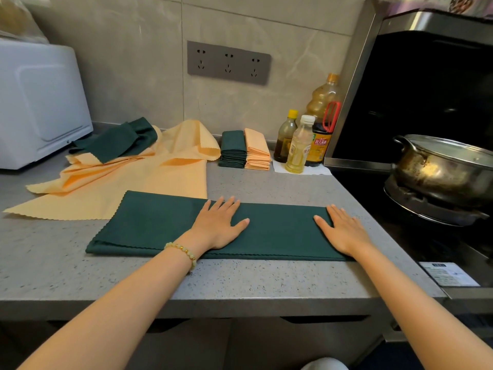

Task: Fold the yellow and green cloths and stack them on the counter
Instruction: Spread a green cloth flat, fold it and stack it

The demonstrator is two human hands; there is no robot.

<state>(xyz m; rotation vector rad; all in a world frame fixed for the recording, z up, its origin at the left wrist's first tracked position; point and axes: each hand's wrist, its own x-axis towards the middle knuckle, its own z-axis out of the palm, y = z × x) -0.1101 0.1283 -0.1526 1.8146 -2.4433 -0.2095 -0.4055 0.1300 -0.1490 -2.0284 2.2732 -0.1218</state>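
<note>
A dark green cloth (149,225), folded into a long strip, lies across the grey counter (253,279) in front of me. My left hand (217,225) lies flat on its middle with fingers spread. My right hand (342,231) presses flat on the strip's right end. Behind it to the left, loose yellow cloths (170,166) lie rumpled, with another green cloth (117,141) crumpled on top. At the back stand two folded stacks side by side, a green stack (232,152) and a yellow stack (257,150).
A white appliance (37,102) stands at the back left. Three oil and sauce bottles (301,145) stand right of the stacks. A steel pot (442,169) sits on the black stove at the right. A wall socket strip (228,62) is above the counter.
</note>
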